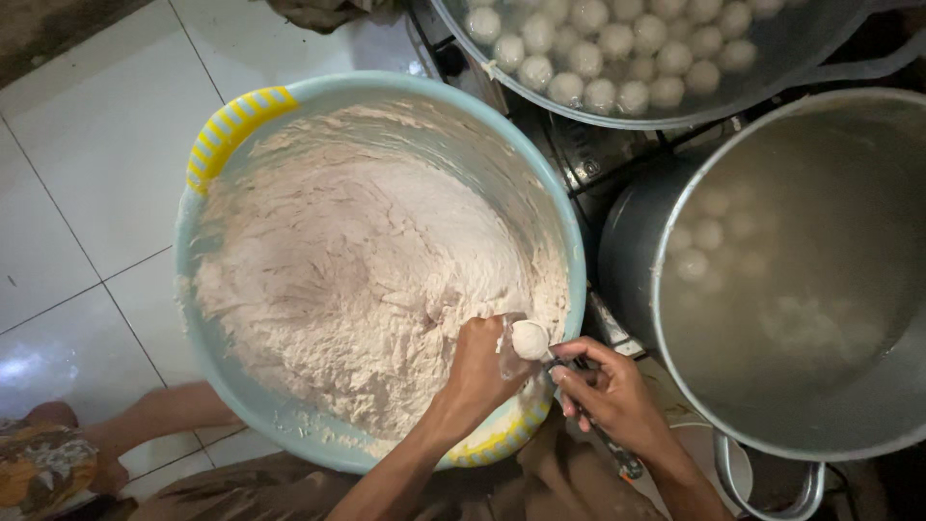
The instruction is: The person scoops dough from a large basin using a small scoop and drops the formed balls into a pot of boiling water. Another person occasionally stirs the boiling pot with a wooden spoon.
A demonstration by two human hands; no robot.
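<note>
Left hand (482, 371) fisted, squeezing out dough ball (530, 340) at basin (241, 116) rim, lower centre; right hand (608, 386) gripping spoon (603, 434) beside it, near pot (627, 251) at right

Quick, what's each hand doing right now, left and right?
Left hand: closed, squeezing a ball of paste out of its fist over the basin.
Right hand: closed on a spoon, its tip at the ball.

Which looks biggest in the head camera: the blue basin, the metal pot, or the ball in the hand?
1. Blue basin
2. Metal pot, partly cut off, so the basin and pot may be alike
3. Ball, smallest
</note>
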